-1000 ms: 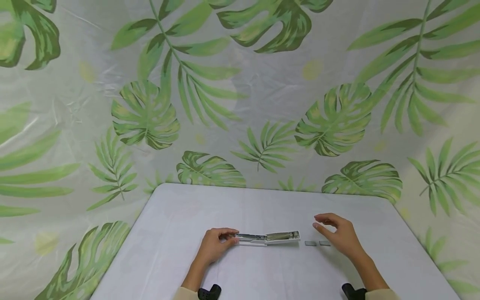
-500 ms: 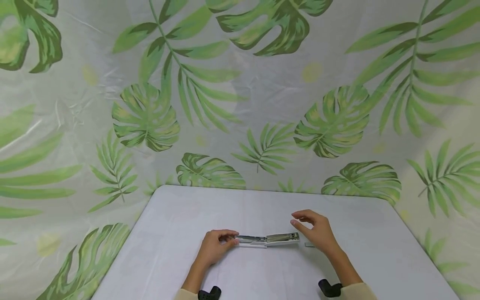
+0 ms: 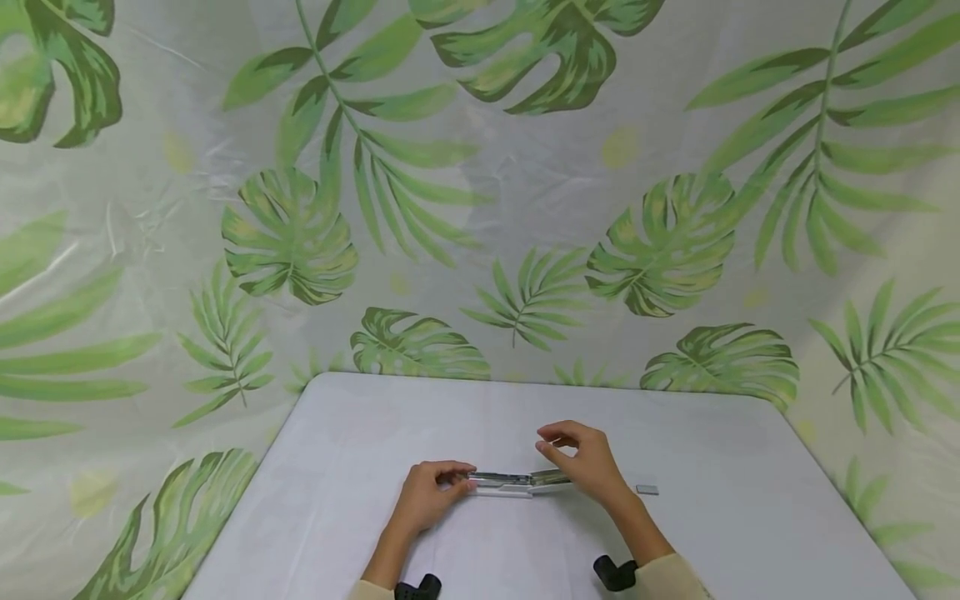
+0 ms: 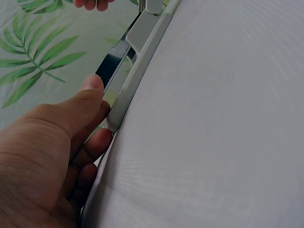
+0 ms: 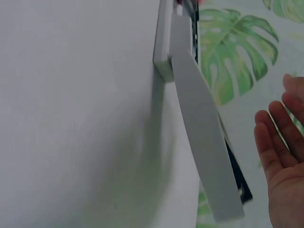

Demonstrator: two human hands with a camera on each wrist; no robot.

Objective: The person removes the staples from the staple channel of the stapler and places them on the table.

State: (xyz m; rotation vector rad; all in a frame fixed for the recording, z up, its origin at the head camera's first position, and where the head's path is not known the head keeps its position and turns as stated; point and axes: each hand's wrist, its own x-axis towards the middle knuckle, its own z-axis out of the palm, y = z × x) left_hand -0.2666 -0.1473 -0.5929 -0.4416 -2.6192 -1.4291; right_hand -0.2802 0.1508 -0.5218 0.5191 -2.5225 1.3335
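Observation:
A white stapler [image 3: 501, 492] lies on the table, swung wide apart, its metal magazine [image 4: 112, 61] showing. Its top arm [image 5: 204, 123] is folded back to the right and tilted up in the right wrist view. At the stapler's left end, my left hand [image 3: 429, 496] pinches it, thumb on the magazine and fingers curled at the base's end. My right hand [image 3: 588, 462] hovers over the top arm with fingers loosely bent and thumb and forefinger apart; no object shows between them. The right hand hides the arm's far end in the head view.
A small grey strip of staples [image 3: 647, 490] lies on the white table [image 3: 420, 417] to the right of my right wrist. Behind the table hangs a leaf-patterned sheet [image 3: 525, 208]. Dark wrist cameras [image 3: 615, 573] sit on both wrists.
My right hand has moved left, from above the staple strips to above the stapler's top arm. The left strip is now hidden behind it. My left hand keeps its hold.

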